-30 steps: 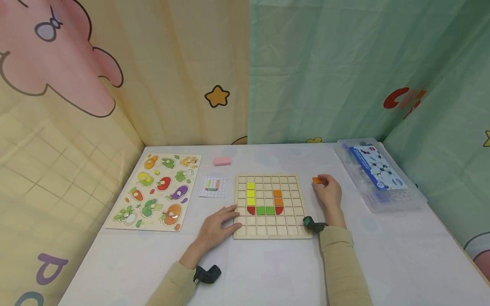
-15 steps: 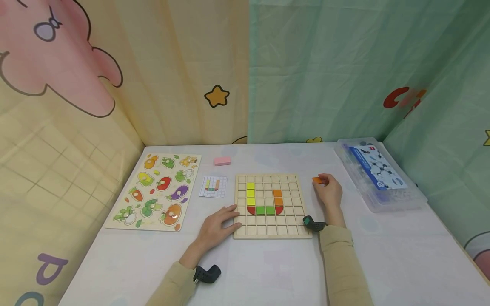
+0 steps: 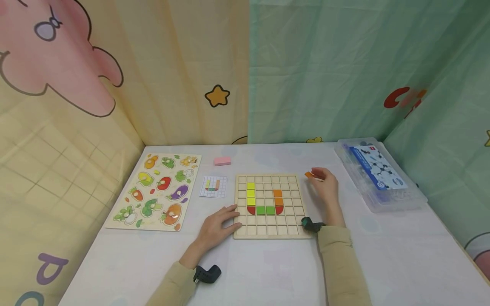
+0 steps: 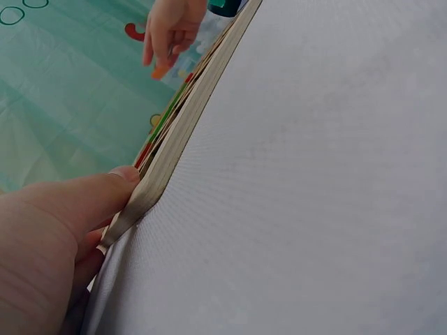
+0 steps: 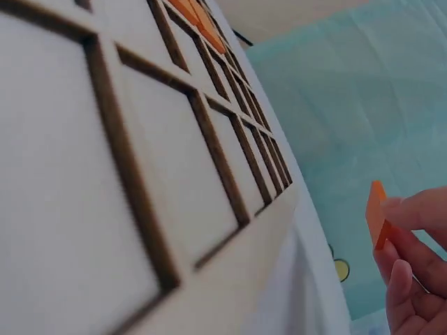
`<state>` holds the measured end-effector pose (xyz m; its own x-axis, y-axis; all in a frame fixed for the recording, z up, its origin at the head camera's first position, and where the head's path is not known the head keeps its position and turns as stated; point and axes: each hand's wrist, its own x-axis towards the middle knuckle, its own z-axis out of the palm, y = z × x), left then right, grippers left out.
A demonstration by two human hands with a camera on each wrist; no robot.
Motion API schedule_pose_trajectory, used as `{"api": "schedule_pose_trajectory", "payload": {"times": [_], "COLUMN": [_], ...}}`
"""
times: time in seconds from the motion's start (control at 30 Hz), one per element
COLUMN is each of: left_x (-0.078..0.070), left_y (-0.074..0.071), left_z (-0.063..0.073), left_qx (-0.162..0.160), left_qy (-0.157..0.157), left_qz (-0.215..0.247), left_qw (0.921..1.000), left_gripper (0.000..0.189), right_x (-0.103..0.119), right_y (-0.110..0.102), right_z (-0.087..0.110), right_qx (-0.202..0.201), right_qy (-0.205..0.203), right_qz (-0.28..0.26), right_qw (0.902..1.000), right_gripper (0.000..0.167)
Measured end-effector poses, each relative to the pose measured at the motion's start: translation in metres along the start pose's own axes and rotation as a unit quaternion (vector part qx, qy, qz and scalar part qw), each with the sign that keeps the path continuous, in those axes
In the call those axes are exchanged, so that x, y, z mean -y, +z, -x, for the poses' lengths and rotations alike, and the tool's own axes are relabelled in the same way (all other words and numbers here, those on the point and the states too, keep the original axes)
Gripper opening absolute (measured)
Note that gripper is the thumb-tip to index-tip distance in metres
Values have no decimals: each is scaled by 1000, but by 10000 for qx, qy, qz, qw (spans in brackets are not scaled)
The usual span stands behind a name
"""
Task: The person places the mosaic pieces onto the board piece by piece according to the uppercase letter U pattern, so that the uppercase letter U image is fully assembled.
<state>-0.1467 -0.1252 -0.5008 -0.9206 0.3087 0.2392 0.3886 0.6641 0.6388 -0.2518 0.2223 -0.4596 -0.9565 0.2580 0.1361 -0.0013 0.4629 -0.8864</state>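
My right hand (image 3: 327,187) pinches an orange square tile (image 5: 375,216) between thumb and fingers, held up just beyond the right edge of the wooden grid board (image 3: 272,237). On the board a U of tiles lies in the cells: three yellow tiles (image 3: 250,193) on the left, two green tiles (image 3: 265,210) along the bottom between two red rounded corner tiles (image 3: 279,210), and two orange tiles (image 3: 277,197) on the right. My left hand (image 3: 215,227) rests against the board's left edge, fingers extended; its thumb (image 4: 115,183) touches the rim in the left wrist view.
A small card (image 3: 213,187) printed with a coloured U lies left of the board. Farther left is a vegetable puzzle board (image 3: 160,199). A pink block (image 3: 222,161) sits at the back, and a clear plastic case (image 3: 379,170) with a blue-and-white label stands at the right.
My right hand has lifted and shifted slightly left toward the board, the orange tile now tilted in its fingers. My left hand and the tiles on the board have stayed put.
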Motion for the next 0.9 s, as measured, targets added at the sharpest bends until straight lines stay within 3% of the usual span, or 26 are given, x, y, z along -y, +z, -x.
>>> {"api": "schedule_pose_trajectory", "payload": {"times": [0.2, 0.37, 0.63, 0.9], "left_x": [0, 0, 0, 0], "left_y": [-1, -1, 0, 0], "left_z": [0, 0, 0, 0], "left_qx": [47, 53, 68, 47], "left_qy": [-37, -35, -43, -38], "left_qz": [61, 109, 58, 49], "left_qw": [10000, 9999, 10000, 10000], "left_gripper": [38, 38, 39, 39], "right_x": [31, 47, 41, 28], "right_y": [14, 30, 50, 61], "right_z": [8, 16, 17, 15], "right_qx": [479, 1037, 1732, 2001], "right_qy": [-591, -737, -803, -566], "right_qz": [-45, -52, -182, -37], "right_qw": [9971, 9919, 9814, 9781], "right_gripper": [31, 32, 33, 34]}}
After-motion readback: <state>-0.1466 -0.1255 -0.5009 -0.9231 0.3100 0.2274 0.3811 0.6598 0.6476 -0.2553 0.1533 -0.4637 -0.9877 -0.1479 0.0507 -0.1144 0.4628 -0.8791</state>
